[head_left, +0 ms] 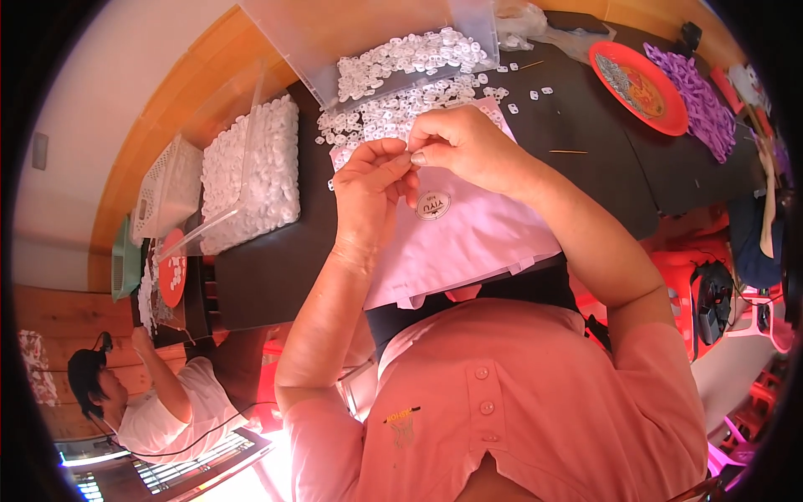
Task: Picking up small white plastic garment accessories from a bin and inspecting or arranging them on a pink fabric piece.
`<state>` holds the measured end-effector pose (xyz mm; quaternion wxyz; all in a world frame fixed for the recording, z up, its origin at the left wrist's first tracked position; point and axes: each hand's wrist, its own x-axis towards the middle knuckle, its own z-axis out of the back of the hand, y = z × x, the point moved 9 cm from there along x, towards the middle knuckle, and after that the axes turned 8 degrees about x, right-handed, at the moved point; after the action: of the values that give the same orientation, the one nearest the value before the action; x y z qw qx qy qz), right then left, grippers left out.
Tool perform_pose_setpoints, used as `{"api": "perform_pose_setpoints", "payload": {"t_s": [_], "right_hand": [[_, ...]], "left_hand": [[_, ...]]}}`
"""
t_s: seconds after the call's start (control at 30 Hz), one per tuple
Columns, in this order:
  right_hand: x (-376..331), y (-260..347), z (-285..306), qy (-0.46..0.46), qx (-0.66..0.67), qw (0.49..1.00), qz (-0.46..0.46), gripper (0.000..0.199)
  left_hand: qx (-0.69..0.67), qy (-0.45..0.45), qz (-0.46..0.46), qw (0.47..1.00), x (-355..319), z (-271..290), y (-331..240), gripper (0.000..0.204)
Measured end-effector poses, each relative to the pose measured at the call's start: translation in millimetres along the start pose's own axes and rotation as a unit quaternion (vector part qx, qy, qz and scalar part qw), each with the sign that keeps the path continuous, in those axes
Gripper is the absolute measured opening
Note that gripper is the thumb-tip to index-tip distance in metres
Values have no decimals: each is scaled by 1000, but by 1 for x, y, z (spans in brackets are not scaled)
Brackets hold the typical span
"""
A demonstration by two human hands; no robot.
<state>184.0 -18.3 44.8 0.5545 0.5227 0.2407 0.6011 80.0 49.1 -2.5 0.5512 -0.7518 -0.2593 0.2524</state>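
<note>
My left hand [368,180] and my right hand [464,146] meet fingertip to fingertip above a pale pink sheet [468,234] on the black table [268,268]. Both pinch something very small between thumb and forefinger; it is too small to make out. A round white sticker [433,206] lies on the sheet just below the hands. A heap of small white plastic pieces [393,109] spreads just beyond the hands, spilling from a clear plastic tray [368,33].
A clear bin packed with white pieces [255,171] and a white basket [163,188] stand to the left. An orange plate [640,88] and purple pieces [698,105] lie at the far right. Another person [159,402] works at lower left near a red stool [690,284].
</note>
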Motion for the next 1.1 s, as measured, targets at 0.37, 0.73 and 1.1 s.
{"api": "perform_pose_setpoints", "payload": {"t_s": [0.37,0.73,1.1], "right_hand": [[-1,-8,-10,44,-11,999,-19,7],[0,-8,-6,30,-7,1000,-8,7],[-1,-8,-6,1,-45,999,-11,9]], "left_hand": [[37,-34,-26,998,-2,9,0,19],[182,-31,-42,982,-10,7,-7,5],[317,-92,-156,931,-19,8,-15,5]]}}
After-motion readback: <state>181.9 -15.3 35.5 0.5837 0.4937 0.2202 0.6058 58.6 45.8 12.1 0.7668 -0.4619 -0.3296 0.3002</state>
